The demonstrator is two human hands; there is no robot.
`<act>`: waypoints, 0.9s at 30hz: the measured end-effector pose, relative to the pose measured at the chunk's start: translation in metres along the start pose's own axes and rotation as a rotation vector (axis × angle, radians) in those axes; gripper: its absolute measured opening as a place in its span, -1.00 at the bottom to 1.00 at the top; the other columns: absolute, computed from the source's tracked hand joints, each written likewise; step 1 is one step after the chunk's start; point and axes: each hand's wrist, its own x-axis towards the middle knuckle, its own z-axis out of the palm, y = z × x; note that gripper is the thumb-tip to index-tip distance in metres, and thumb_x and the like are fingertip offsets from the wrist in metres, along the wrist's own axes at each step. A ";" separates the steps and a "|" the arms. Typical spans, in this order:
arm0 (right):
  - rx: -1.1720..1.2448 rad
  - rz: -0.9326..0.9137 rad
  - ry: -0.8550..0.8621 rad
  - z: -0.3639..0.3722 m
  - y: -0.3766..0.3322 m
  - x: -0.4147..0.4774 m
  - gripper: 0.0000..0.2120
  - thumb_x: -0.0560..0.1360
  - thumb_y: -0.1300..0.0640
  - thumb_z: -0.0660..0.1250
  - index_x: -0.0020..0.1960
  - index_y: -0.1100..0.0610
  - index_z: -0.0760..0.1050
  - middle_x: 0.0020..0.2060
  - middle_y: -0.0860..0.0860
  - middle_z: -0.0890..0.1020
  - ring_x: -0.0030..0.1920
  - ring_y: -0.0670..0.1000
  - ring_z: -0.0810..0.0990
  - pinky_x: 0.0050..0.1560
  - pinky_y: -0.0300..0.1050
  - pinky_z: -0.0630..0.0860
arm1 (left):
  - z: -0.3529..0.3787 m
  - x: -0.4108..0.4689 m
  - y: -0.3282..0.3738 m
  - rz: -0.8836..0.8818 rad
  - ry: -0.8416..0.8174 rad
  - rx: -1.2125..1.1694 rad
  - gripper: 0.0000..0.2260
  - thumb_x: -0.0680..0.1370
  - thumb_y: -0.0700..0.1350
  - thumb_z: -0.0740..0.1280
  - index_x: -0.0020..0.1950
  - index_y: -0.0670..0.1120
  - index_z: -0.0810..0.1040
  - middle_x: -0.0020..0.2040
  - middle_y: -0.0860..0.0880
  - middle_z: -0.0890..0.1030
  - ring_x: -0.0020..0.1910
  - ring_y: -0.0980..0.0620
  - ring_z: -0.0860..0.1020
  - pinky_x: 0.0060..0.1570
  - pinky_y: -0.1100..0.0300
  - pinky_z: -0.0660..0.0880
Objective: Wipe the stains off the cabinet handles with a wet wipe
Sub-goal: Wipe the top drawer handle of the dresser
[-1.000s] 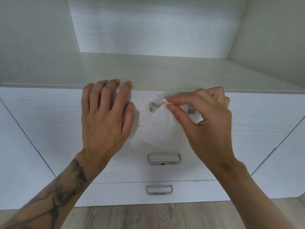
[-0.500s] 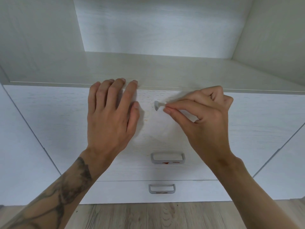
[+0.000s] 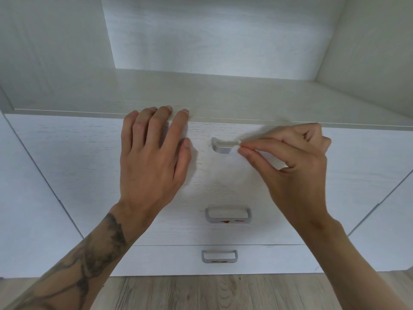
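Note:
Three grey handles sit one above another on white drawer fronts. My right hand [image 3: 290, 166] pinches a white wet wipe [image 3: 237, 147] against the right part of the top handle [image 3: 220, 147]; only the handle's left half shows, and most of the wipe is hidden by my fingers. My left hand [image 3: 152, 157] lies flat with fingers spread on the top drawer front, left of that handle, fingertips at the drawer's upper edge. The middle handle [image 3: 228, 215] has red stains on its lower bar. The bottom handle [image 3: 219, 256] shows small reddish marks too.
An open white shelf [image 3: 223, 92] runs above the drawers. White cabinet doors [image 3: 33, 198] flank the drawers on both sides. Faint orange specks mark the top drawer front [image 3: 201, 163]. Wood-grain floor [image 3: 201, 294] lies below.
The wipe hung open below the top handle a second ago; now it is bunched small in my right hand's pinch, which has slid right along the handle. My left hand has stayed flat.

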 end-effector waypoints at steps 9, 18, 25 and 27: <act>-0.009 -0.011 -0.016 0.001 0.000 0.000 -0.94 0.55 -0.02 0.55 -0.02 -0.05 0.76 -0.14 -0.15 0.69 0.06 0.05 0.50 0.10 0.07 0.26 | 0.001 0.000 0.001 -0.009 0.002 0.004 -0.63 0.75 -0.04 0.18 0.50 -0.16 0.51 0.39 -0.25 0.55 0.37 -0.31 0.49 0.53 -0.23 0.27; -0.017 -0.034 -0.027 0.003 -0.002 -0.001 -0.94 0.56 0.00 0.54 0.00 -0.04 0.77 -0.12 -0.16 0.69 0.06 0.02 0.48 0.11 0.01 0.23 | 0.003 0.000 0.001 -0.009 -0.003 0.006 -0.63 0.76 -0.03 0.15 0.50 -0.15 0.49 0.39 -0.24 0.54 0.38 -0.31 0.47 0.55 -0.21 0.22; 0.010 -0.020 -0.020 0.015 -0.013 0.000 -0.94 0.55 0.02 0.55 -0.01 -0.02 0.77 -0.12 -0.15 0.69 0.06 0.02 0.50 0.11 0.01 0.24 | 0.004 0.000 0.002 -0.011 0.013 0.002 -0.64 0.75 -0.04 0.17 0.49 -0.16 0.51 0.38 -0.25 0.55 0.37 -0.31 0.47 0.53 -0.24 0.25; -0.001 -0.042 -0.017 0.010 -0.006 -0.001 -0.94 0.56 0.02 0.55 0.00 -0.03 0.77 -0.11 -0.15 0.70 0.06 0.03 0.50 0.11 0.03 0.24 | 0.003 0.000 0.002 -0.014 0.007 -0.002 -0.63 0.75 -0.04 0.18 0.49 -0.16 0.51 0.39 -0.25 0.54 0.38 -0.31 0.47 0.54 -0.23 0.25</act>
